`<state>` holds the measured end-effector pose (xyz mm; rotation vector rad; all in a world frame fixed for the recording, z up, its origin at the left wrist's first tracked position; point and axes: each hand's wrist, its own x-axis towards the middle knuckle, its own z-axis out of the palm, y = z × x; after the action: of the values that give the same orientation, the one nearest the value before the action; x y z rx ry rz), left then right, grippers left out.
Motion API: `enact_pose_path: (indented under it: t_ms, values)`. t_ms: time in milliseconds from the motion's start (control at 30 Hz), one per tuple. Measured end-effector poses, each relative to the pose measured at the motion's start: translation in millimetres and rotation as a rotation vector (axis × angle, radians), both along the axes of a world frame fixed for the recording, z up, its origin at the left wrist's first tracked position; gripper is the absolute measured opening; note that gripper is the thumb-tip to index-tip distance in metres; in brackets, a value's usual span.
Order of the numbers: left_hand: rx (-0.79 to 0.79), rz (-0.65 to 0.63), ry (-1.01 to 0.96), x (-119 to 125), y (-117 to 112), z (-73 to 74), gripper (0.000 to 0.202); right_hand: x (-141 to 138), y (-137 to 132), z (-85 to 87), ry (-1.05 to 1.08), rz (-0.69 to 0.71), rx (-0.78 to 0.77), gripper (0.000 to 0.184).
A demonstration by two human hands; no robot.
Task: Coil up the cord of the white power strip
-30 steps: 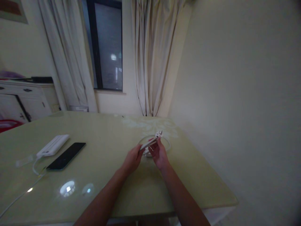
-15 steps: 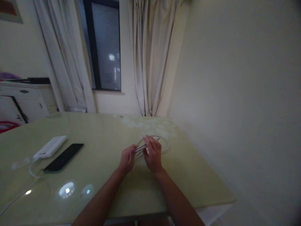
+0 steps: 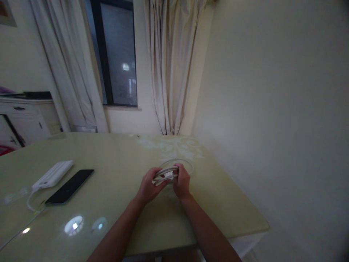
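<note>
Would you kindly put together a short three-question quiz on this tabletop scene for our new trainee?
1. True or false: both the left hand and the right hand grip the bundled white cable.
2. Which lies closer to the hands: (A) the black phone or (B) the white power bank?
3. Fill in: a loose loop of the cable lies on the ____ beyond the hands, towards the curtain.

Key
1. True: each hand closes its fingers on one end of the bundle.
2. A: the phone lies between the power bank and the hands.
3. Table.
</note>
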<state>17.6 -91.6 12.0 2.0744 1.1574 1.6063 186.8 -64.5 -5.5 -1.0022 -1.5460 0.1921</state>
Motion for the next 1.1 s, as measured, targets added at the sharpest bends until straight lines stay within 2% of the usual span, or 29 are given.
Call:
enact_pose_path:
  t_ms: [100, 200, 400, 533, 667, 733, 900, 1000, 1100]
  values:
    - [-0.039, -0.015, -0.013, -1, -1, 4.0, 0.020, -1, -2, 5.0, 0.147, -0.045, -0.051, 0.018]
    - [-0.126, -0.058, -0.049, -2, 2, 5.2, 0.022, -3, 0, 10.0, 0.347, -0.040, -0.150, 0.021]
    - [-0.279, -0.199, -0.243, -4, 9, 6.2, 0.039, -14, 8, 11.4, 0.738, 0.343, -0.400, 0.040]
    - [-0.322, -0.290, -0.304, -4, 7, 10.1, 0.038, -22, 9, 7.9, 0.931, 0.469, -0.548, 0.051]
    - [-0.466, -0.464, -0.414, -1, 6, 8.0, 0.051, -24, 9, 5.0, 1.001, 0.571, -0.688, 0.056]
    - [-0.500, -0.497, -0.472, 0, 7, 5.1, 0.052, -24, 9, 4.2, 1.002, 0.603, -0.715, 0.057]
    - [-0.525, -0.528, -0.656, 0, 14, -2.8, 0.059, -24, 11, 1.6, 1.025, 0.615, -0.688, 0.054]
    - [-0.537, -0.561, -0.673, -2, 18, -6.9, 0.060, -24, 14, -0.3, 1.045, 0.648, -0.713, 0.055]
    - [-0.513, -0.447, -0.587, -4, 20, -7.9, 0.052, -22, 16, -0.4, 1.053, 0.651, -0.707, 0.053]
